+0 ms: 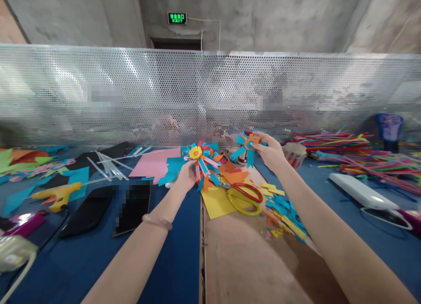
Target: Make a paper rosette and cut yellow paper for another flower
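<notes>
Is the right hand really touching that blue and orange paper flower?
Touching: the head view shows the right hand pinching the blue and orange paper flower near its orange centre.

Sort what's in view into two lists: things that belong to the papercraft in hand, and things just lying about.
Likely belonging:
- yellow-centred paper flower, in the left hand
- blue-and-orange paper piece, in the right hand
- scissors
- yellow paper
- yellow glue gun

Probably just lying about:
- black flat case
- dark flat device
- white block-shaped device
</notes>
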A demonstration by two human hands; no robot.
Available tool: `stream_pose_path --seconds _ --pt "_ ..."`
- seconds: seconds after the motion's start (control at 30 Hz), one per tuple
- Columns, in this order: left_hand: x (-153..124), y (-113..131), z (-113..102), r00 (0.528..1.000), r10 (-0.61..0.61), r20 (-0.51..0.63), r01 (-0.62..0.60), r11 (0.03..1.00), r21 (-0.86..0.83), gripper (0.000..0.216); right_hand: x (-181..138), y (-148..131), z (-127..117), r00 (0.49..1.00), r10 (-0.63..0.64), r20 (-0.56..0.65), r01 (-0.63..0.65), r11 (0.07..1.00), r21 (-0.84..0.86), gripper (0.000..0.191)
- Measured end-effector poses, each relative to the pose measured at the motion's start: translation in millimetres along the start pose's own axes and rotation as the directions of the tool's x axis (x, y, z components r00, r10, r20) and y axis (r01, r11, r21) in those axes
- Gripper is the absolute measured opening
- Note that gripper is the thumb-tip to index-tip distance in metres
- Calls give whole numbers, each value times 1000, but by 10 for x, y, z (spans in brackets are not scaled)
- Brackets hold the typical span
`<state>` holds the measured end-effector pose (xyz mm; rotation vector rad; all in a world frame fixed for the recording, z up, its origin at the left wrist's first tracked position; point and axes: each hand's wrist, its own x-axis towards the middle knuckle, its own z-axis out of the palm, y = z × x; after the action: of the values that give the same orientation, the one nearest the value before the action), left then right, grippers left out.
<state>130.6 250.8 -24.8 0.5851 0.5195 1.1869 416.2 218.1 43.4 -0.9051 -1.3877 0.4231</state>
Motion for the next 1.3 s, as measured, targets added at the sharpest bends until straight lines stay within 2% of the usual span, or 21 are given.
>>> stream_pose_path --seconds 0.3,0.47,0.53,0.7,0.97,1.1,1.3 --pt "-13 -1 15 1000 10 12 -10 1000 6 15 -35 -250 138 990 -138 16 139 968 -208 49" --pt "-10 -3 10 1000 11 21 -12 1000 18 18 -63 -361 275 985 -174 17 172 954 -246 47" --pt "-12 -3 10 1000 9 24 -9 1000 25 18 -70 -386 314 989 -145 17 145 969 -199 47" --pt "-36 4 24 999 7 35 -9 999 35 17 -73 -387 377 999 -19 -40 21 999 47 47" --pt "-52 5 37 999 -4 38 2 999 53 18 -70 -269 422 987 113 -113 -88 975 205 46" --pt "-50 0 43 999 -8 38 6 999 54 20 -91 -278 459 974 210 -90 -170 930 326 39" --pt "-59 2 50 999 -5 33 3 998 60 19 -131 -339 518 955 296 -15 -259 858 444 40"
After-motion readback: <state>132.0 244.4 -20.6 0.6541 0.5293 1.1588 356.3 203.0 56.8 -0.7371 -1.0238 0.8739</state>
